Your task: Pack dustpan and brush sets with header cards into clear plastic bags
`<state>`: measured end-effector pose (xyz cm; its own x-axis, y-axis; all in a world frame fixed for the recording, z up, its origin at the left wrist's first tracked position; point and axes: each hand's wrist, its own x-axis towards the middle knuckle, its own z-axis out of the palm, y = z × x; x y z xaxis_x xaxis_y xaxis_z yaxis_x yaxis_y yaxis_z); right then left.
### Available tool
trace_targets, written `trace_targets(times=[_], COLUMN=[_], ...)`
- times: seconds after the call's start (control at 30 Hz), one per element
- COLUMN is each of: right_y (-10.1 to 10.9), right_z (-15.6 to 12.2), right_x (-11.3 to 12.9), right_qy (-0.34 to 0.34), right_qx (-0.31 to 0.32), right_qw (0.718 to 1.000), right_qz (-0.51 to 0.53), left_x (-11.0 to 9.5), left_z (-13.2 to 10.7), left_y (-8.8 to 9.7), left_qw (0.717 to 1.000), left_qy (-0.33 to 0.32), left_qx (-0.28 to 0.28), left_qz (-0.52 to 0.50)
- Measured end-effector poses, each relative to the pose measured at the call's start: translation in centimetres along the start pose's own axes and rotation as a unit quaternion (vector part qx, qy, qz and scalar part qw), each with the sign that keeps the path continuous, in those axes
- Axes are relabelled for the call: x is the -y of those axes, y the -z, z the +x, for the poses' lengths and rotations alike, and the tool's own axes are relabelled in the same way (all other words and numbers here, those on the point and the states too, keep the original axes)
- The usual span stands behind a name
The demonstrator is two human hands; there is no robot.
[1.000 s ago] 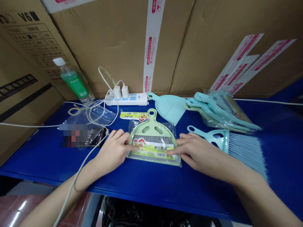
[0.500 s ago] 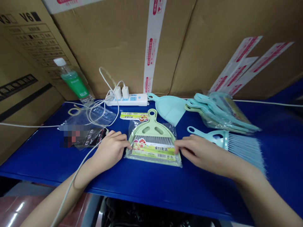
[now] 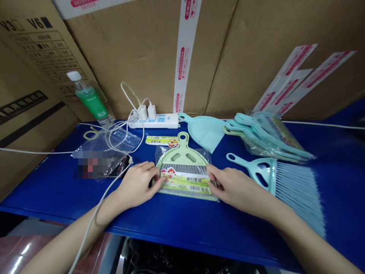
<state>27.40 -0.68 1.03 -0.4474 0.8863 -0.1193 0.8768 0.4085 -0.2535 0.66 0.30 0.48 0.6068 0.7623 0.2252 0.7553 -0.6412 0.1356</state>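
A light green dustpan and brush set lies flat in a clear plastic bag in front of me, its handle pointing away. A printed label card covers the grey bristles. My left hand grips the left edge of the bagged set, thumb on top near the label's end. At the opposite edge, my right hand pinches the bag, fingers curled and partly hidden. To the right of that hand is a loose blue brush with long pale bristles.
Behind stand a blue dustpan, a white power strip with tangled cables and a loose label card. Several bagged sets are stacked at right. A bottle and a phone are at left; cardboard boxes wall the back.
Both hands have closed further on the bag's side edges, with thumbs now laid over the label's ends. The bagged set stays in nearly the same place.
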Motion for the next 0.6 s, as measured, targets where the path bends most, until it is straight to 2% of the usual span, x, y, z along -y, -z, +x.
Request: trace_targets(times=[0.17, 0.37, 0.6], right_y=[-0.6, -1.1, -1.0], right_z=[0.3, 1.1, 1.1], right_x=[-0.2, -0.5, -0.8], right_qy=[0.004, 0.019, 0.041], right_qx=[-0.038, -0.062, -0.065], right_qw=[0.995, 0.977, 0.968], right_qz=[0.089, 0.201, 0.24], left_x=[0.3, 1.1, 1.4], left_z=[0.0, 0.1, 0.4], left_y=[-0.6, -0.6, -0.8], left_qw=[1.0, 0.993, 0.978], left_qy=[0.009, 0.069, 0.079], left_qx=[-0.013, -0.018, -0.032], left_qz=[0.017, -0.094, -0.189])
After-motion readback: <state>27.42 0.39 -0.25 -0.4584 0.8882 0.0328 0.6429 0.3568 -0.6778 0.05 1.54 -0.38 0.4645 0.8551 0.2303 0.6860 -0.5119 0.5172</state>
